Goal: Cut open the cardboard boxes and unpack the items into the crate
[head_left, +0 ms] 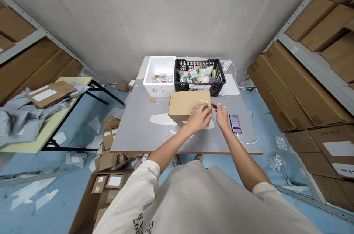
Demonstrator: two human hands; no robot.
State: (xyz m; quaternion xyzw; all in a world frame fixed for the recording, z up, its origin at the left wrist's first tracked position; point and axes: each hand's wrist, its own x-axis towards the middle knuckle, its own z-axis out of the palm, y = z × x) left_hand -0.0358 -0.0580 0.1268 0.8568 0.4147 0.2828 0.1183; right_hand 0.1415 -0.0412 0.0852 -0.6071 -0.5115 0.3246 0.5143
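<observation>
A closed cardboard box [184,102] sits on the grey table, with a strip of shiny clear tape near its right end. My left hand [199,117] lies over the box's front right edge, its fingers bent and gripping it; a ring shows on one finger. Close by the right end of the box is my right hand [221,116], fingers drawn together in a pinch. A small dark reddish shape pokes out from them toward the box, too small to name. The box's right side is partly hidden by both hands.
Behind the box stand a white foam bin [159,88] and a black plastic crate [199,86] of bagged goods. A phone [235,123] with a white cable lies at right. Shelves of cartons [298,90] flank the table; an open carton [88,193] stands at lower left.
</observation>
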